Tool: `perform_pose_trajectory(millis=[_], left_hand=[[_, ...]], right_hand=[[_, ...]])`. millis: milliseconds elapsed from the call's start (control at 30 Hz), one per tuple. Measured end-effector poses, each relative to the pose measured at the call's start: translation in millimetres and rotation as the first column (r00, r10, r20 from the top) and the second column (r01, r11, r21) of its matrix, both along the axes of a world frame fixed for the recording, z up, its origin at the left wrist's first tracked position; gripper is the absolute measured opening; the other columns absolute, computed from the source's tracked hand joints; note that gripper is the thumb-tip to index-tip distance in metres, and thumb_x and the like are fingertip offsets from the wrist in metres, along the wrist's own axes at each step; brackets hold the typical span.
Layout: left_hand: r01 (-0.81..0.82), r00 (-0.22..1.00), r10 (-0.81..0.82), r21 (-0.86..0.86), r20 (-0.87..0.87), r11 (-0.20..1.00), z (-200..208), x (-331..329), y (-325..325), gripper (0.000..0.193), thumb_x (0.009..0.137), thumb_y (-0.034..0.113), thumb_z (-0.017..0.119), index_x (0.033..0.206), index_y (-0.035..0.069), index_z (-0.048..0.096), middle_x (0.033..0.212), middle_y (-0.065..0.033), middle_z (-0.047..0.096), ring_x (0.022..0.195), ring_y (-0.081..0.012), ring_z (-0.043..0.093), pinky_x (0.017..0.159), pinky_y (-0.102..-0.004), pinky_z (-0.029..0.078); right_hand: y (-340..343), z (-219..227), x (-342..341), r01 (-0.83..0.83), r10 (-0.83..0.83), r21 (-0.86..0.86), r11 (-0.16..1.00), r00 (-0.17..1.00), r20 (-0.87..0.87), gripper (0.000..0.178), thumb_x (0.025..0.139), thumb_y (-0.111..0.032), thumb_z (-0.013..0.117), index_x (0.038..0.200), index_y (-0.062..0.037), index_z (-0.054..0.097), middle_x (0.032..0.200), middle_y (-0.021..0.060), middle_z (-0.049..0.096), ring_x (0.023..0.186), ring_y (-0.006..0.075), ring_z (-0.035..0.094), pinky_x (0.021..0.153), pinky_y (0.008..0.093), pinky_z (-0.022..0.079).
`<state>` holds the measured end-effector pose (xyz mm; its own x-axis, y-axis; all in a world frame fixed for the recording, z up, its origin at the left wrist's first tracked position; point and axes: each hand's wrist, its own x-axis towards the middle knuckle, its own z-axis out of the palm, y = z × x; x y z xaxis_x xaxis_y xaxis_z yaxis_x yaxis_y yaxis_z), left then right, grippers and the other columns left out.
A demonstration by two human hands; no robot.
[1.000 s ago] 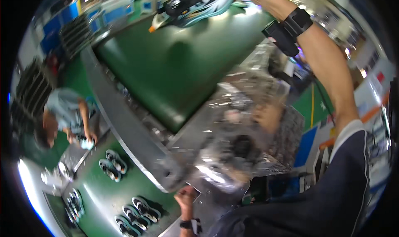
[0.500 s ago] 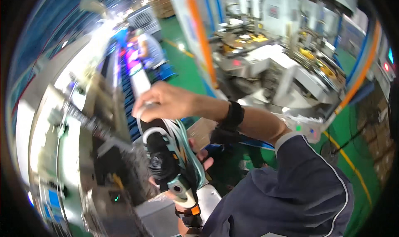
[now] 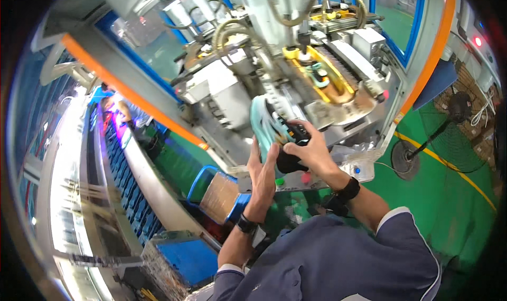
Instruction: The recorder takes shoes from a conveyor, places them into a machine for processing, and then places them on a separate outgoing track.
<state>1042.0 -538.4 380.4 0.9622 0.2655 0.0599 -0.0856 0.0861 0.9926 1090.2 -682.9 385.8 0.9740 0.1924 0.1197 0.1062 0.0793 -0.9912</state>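
Both of my hands hold a black, white and teal sports shoe (image 3: 270, 125) in front of the machine. My left hand (image 3: 262, 170) is closed along its teal side, with the thumb up on the near part. From the other side my right hand (image 3: 315, 152) grips the black part, thumb on top and fingers around its edge. The shoe's underside and the fingertips beneath it are hidden. Beyond them, a yellow-edged fixture (image 3: 330, 79) in the machine has a teal and black piece in it, too small to name surely.
The machine's metal bed (image 3: 338, 116) spans the front, with orange-edged posts on both sides and coloured buttons below. A conveyor (image 3: 127, 179) runs on the left, where another person (image 3: 127, 111) sits. A blue-framed stool (image 3: 217, 195) stands nearby; a floor fan (image 3: 454, 116) stands right.
My view has swung from the conveyor side to face the machine. My right hand, earlier above the shoe's far end, now grips its side. The shoe has moved in front of the machine.
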Motion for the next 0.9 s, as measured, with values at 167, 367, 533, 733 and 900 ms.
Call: perform_pose_trajectory(millis=[167, 367, 533, 733, 900], left_hand=[[0.229, 0.956, -0.242, -0.093, -0.167, 0.969, -32.6, 172.8, -55.9, 0.074, 0.093, 0.034, 0.061, 0.143, -0.009, 0.028, 0.139, -0.0198, 0.046, 0.123, -0.0219, 0.047, 0.100, -0.0308, 0.040], [0.123, 0.928, 0.053, 0.438, -0.369, 0.891, -129.0, 378.0, -92.3, 0.074, 0.070, 0.035, 0.079, 0.119, -0.012, 0.048, 0.113, -0.0268, 0.062, 0.101, -0.0323, 0.062, 0.087, -0.0370, 0.048], [0.045, 0.888, 0.274, 0.665, -0.368, 0.745, -180.7, 437.5, -104.7, 0.075, 0.071, 0.026, 0.076, 0.125, -0.007, 0.035, 0.117, -0.0279, 0.059, 0.108, -0.0423, 0.059, 0.095, -0.0444, 0.048], [0.025, 0.880, -0.155, -0.281, -0.449, 0.959, -123.8, 389.4, -66.8, 0.028, 0.076, 0.008, 0.072, 0.101, -0.002, 0.065, 0.090, -0.0110, 0.068, 0.076, -0.0254, 0.067, 0.067, -0.0360, 0.056], [0.121, 0.883, -0.342, -0.550, -0.320, 0.827, -63.9, 234.0, -0.2, 0.029, 0.086, 0.005, 0.065, 0.114, 0.000, 0.057, 0.103, -0.0092, 0.066, 0.087, -0.0200, 0.065, 0.077, -0.0352, 0.055]], right_hand=[[-117.0, -19.0, 86.9, 0.328, -0.327, 0.002, 0.945, 0.945, -0.026, 0.058, 0.066, -0.011, 0.075, 0.121, -0.0031, 0.058, 0.107, 0.0077, 0.062, 0.094, 0.0129, 0.059, 0.084, 0.0271, 0.048], [-197.6, -0.9, 123.8, 0.583, -0.584, -0.169, 0.795, 0.810, 0.051, 0.052, 0.070, -0.010, 0.066, 0.120, -0.0010, 0.057, 0.107, 0.0087, 0.061, 0.095, 0.0156, 0.059, 0.087, 0.0282, 0.047], [-230.6, 3.4, 149.1, 0.635, -0.637, -0.348, 0.690, 0.761, 0.124, 0.052, 0.069, -0.009, 0.067, 0.119, -0.0005, 0.057, 0.101, 0.0085, 0.061, 0.088, 0.0146, 0.057, 0.081, 0.0267, 0.047], [-206.2, 40.3, 275.4, 0.381, -0.496, -0.646, 0.662, 0.868, 0.003, 0.057, 0.064, -0.025, 0.074, 0.110, 0.0039, 0.060, 0.101, 0.0192, 0.064, 0.089, 0.0234, 0.063, 0.076, 0.0324, 0.050], [-112.7, -25.9, 411.8, -0.016, -0.186, -0.854, 0.519, 0.974, -0.131, 0.063, 0.061, -0.033, 0.079, 0.108, 0.0053, 0.061, 0.105, 0.0231, 0.065, 0.099, 0.0331, 0.064, 0.083, 0.0379, 0.051]])
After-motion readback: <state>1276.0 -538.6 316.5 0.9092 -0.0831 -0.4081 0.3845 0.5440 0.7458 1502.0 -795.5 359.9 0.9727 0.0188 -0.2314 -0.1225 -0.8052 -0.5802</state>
